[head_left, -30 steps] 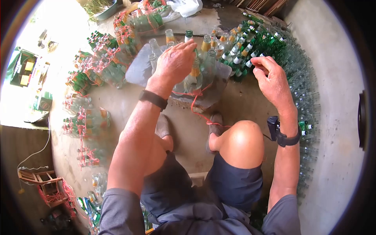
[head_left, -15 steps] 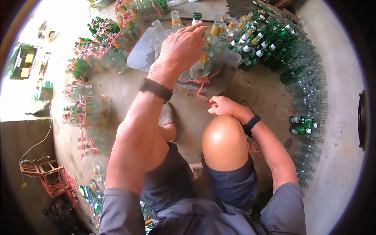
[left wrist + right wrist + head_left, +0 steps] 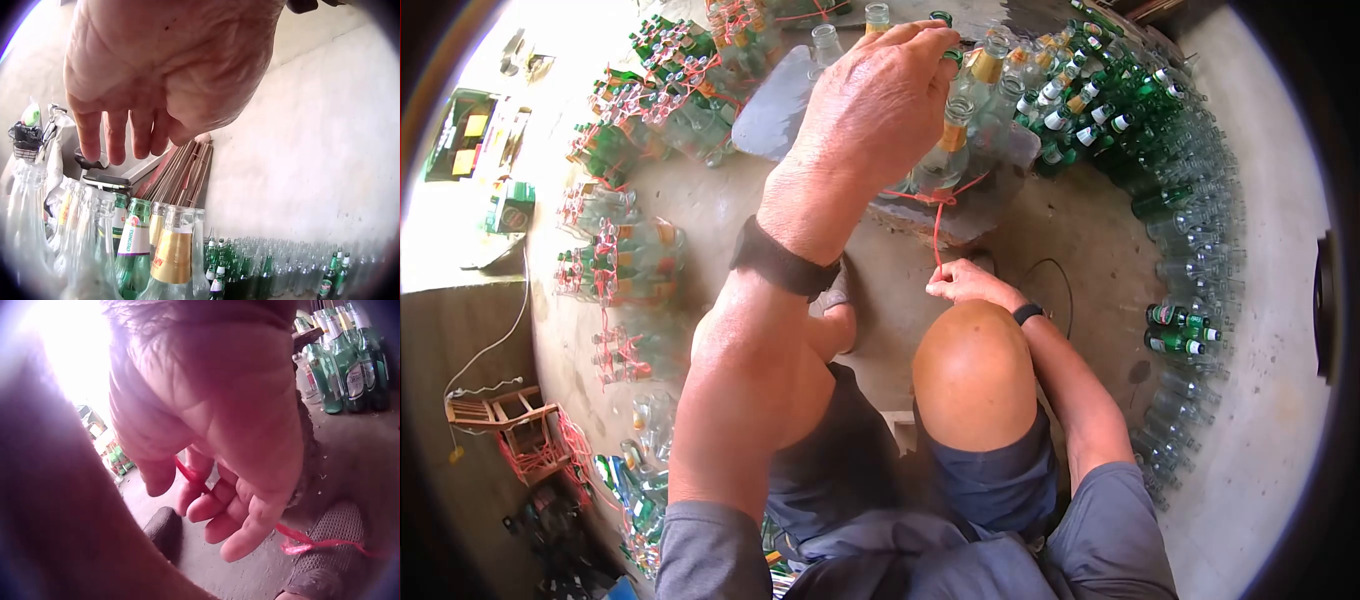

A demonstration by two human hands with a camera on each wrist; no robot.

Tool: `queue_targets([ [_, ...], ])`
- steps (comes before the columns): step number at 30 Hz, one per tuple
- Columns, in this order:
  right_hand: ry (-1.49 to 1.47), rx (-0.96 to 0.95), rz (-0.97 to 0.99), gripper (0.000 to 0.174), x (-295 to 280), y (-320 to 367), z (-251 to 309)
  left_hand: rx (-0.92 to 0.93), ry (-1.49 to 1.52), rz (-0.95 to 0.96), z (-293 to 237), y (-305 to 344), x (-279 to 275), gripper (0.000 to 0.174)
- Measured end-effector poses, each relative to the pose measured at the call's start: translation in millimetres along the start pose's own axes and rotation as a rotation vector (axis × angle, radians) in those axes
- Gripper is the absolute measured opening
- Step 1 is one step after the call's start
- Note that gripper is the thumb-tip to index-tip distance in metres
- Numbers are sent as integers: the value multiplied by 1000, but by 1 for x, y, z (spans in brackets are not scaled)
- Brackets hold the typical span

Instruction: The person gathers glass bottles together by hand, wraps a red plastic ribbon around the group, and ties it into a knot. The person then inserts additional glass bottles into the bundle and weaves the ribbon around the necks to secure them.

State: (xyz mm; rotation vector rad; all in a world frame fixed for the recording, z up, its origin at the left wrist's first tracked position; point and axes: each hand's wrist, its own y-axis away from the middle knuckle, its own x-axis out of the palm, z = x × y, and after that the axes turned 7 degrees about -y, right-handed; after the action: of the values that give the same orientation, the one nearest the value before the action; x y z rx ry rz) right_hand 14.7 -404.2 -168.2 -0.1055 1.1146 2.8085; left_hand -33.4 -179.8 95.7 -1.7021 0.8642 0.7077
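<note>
My left hand (image 3: pixel 865 115) hovers over a cluster of glass bottles (image 3: pixel 955 140) standing on a grey slab (image 3: pixel 772 112). Its fingers hang loosely above the necks in the left wrist view, holding nothing. Among these are a clear bottle with a gold neck label (image 3: pixel 170 257) and a green one with a white label (image 3: pixel 134 240). Red twine (image 3: pixel 939 235) is tied round the cluster low down. From its knot, a length runs to my right hand (image 3: pixel 973 284), just past the knee. There the thumb and curled fingers pinch the twine (image 3: pixel 191 477), whose tail (image 3: pixel 300 540) trails beyond them.
Loose green bottles (image 3: pixel 1090 105) and rows of clear bottles (image 3: pixel 1190 235) curve along the right wall. Bundles tied with red twine (image 3: pixel 625 260) stand at the left. A small wooden chair (image 3: pixel 525 430) draped with twine is at the lower left.
My right hand has come down from the upper right to beside the knee and now pinches the twine, which is drawn straighter. The left hand stays over the bottles as the view shifts.
</note>
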Motion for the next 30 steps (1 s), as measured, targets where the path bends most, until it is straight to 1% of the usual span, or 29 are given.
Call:
queue_targets([
  [1, -29, 4, 11, 37, 0, 6, 0, -3, 21, -37, 0, 0, -1, 31],
  [3, -49, 4, 16, 33, -3, 22, 5, -4, 41, -85, 0, 0, -5, 30],
  [5, 264, -215, -224, 28, -6, 47, 15, -3, 56, -79, -2, 1, -11, 26],
  [6, 271, -218, -233, 28, -9, 56, 14, 3, 58, -89, -3, 1, -13, 26],
  [8, 644, -390, -476, 29, -19, 72, 15, -46, 90, -71, -4, 6, -15, 23],
  [9, 679, -362, -483, 26, -26, 85, 27, -42, 90, -79, -3, 8, -15, 23],
  [10, 685, -365, -490, 26, -31, 98, 41, -46, 89, -48, -2, 10, -15, 22],
  [12, 868, -356, -627, 22, -39, 122, 70, -49, 86, -26, 0, 16, -13, 21],
  [13, 809, -514, -654, 19, -44, 131, 81, -77, 116, -5, 0, 18, -11, 20],
  [14, 817, -518, -661, 19, -50, 129, 83, -105, 146, 16, 0, 20, -9, 19],
  [16, 520, -575, -644, 23, -60, 127, 89, -118, 142, 33, -3, 25, -7, 20],
  [17, 527, -579, -647, 23, -62, 129, 93, -137, 156, 41, -5, 28, -3, 22],
  [18, 341, -556, -607, 25, -62, 134, 103, -158, 170, 52, -7, 32, 1, 24],
  [19, 156, -531, -563, 28, -61, 139, 113, -157, 160, 95, -8, 35, 4, 32],
  [20, 159, -534, -564, 28, -60, 144, 123, -156, 159, 91, -10, 38, 8, 32],
  [22, 93, -481, -603, 27, -58, 156, 140, -237, 195, 148, -18, 43, 14, 39],
  [23, 95, -476, -604, 27, -60, 162, 146, -218, 176, 184, -20, 45, 15, 54],
  [24, 138, -481, -586, 26, -63, 165, 153, -219, 182, 183, -22, 46, 18, 54],
  [26, 184, -483, -569, 25, -71, 163, 159, -245, 239, 135, -24, 49, 28, 65],
  [27, 223, -497, -586, 24, -73, 161, 161, -245, 245, 134, -25, 49, 31, 65],
  [29, 268, -523, -597, 22, -76, 160, 169, -299, 267, 200, -26, 51, 38, 79],
  [30, 272, -521, -596, 22, -76, 161, 176, -301, 270, 198, -26, 52, 41, 79],
])
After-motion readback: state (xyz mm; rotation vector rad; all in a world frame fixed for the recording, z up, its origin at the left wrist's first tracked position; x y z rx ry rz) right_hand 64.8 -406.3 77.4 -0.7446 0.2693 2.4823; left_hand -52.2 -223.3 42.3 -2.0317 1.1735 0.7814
